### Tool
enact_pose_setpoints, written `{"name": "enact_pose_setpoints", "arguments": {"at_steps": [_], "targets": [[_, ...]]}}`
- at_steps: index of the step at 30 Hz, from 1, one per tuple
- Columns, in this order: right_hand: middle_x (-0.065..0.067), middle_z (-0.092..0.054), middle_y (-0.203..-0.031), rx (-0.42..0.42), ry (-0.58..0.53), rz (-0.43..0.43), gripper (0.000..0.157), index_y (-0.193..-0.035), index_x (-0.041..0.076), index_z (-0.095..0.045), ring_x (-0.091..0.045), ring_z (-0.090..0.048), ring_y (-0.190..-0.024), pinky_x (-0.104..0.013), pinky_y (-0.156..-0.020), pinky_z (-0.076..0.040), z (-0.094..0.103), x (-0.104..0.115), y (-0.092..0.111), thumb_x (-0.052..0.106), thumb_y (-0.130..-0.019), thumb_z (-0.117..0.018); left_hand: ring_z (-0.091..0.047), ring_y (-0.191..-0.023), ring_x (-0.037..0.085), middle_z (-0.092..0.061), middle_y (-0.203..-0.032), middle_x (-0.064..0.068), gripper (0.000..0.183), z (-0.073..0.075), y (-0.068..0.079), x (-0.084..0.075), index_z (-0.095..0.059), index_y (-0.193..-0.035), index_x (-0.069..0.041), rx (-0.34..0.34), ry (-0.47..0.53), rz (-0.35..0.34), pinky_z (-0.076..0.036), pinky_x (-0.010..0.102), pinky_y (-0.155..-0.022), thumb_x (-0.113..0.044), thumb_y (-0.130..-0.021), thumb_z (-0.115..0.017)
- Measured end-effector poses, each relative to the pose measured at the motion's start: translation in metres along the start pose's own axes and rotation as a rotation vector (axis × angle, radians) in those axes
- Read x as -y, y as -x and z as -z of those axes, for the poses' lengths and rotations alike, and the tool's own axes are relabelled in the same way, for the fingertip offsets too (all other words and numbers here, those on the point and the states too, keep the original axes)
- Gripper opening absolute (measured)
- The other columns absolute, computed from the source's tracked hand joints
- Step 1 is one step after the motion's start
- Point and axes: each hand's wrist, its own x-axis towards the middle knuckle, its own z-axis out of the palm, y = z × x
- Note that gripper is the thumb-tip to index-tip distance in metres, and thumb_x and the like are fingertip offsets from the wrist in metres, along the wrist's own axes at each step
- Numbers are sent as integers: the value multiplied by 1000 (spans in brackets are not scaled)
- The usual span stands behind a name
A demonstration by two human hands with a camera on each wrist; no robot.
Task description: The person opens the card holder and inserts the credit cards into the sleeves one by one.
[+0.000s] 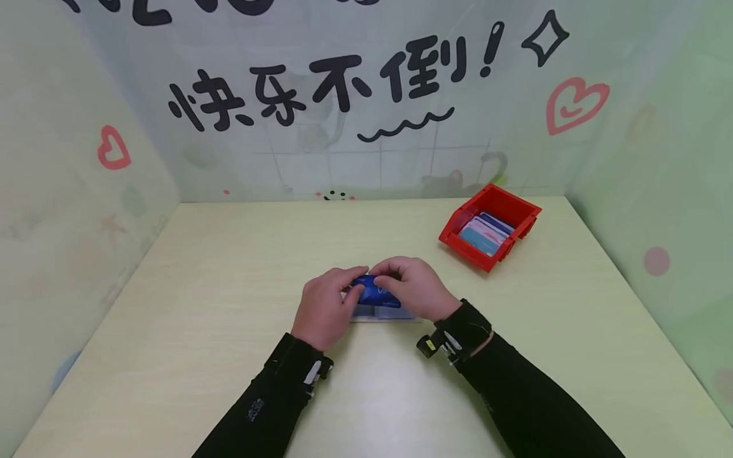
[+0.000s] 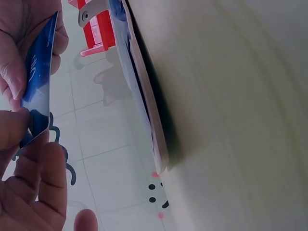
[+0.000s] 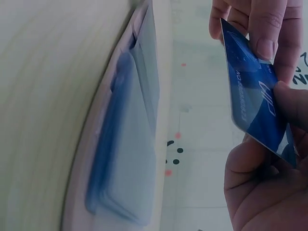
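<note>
Both hands are raised over the middle of the table, each pinching one end of the same blue card. Left hand [image 1: 326,308]: the thumb lies on the printed face, with fingers behind it. Right hand [image 1: 417,287]: a similar pinch at the opposite end, thumb likewise on the face. Blue card [image 1: 379,295]: held in the air between the two, tilted, its white "VIP" lettering partly covered by a thumb in the head view (the right wrist view shows it more fully).

Beneath the card, and apart from it, a low pocketed holder [image 3: 77,187] lies on the table; its pale edge and translucent pockets are visible, with blue inserts [image 3: 102,168] showing in one of them, blurred.

Likely faults at this stage concern grip and angle. Since the card is thin and appears glossy, a loosened pinch at one end could let it swing about the other; loss of both would probably drop it onto the holder or the wood. Unequal pressure from the two thumbs could bow it. Were it lowered at its present slant, a corner might catch on a pocket's edge, and the holder, which no hand steadies, could slide.

Farther out, toward the back right of the pale table [image 1: 200,331], stands a red bin [image 1: 512,207] containing several cards [image 1: 483,235]. Behind it rises a wall [image 1: 229,172] printed with black characters and hearts.
</note>
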Motion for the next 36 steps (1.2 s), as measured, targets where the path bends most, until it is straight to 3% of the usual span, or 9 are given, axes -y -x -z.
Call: {"name": "enact_pose_setpoints", "arguments": {"at_steps": [4,16,21,27,31,36], "targets": [[-3,-76,-114,-47,-44,4,17,-118,13,-76,-20,-67,-103,-36,-91,-58,-2,0,0,17,-102,-69,-67,-89,18,-76,-115,5,31,1,0,-1,-74,-134,-19,14,74,57,-57,34,-77,-20,-103,-68],[-10,-66,-94,-182,-124,-26,38,-138,9,-62,-22,-57,-82,-27,-68,-48,-5,-4,-1,16,-102,-70,-70,-96,25,-76,-124,9,29,2,0,-2,-74,-132,-16,-79,177,137,-62,41,-83,-21,-104,-68],[-11,-74,-104,-213,-133,-102,49,-147,6,-56,-22,-61,-86,-28,-72,-51,-8,-3,-1,18,-102,-71,-68,-94,25,-76,-119,10,30,3,0,-4,-71,-133,-14,-124,242,171,-61,39,-82,-21,-105,-66],[-13,-78,-104,-160,-218,-164,38,-137,8,-65,-26,-68,-97,-33,-80,-55,-6,-4,-1,28,-105,-67,-69,-89,23,-76,-110,12,30,4,1,-6,-65,-134,-11,-138,299,186,-60,36,-78,-18,-105,-65],[-14,-79,-108,-134,-354,-171,40,-143,10,-63,-31,-72,-102,-36,-91,-59,-5,-5,-1,27,-106,-64,-74,-91,23,-74,-111,13,31,3,1,-8,-59,-136,-7,-121,332,192,-62,40,-81,-15,-106,-63],[-14,-77,-105,-107,-434,-121,36,-140,6,-65,-25,-69,-97,-31,-91,-57,-9,-4,2,18,-106,-63,-77,-93,27,-73,-109,13,38,2,0,-9,-52,-141,-5,-90,375,185,-63,43,-81,-14,-106,-63]]}}
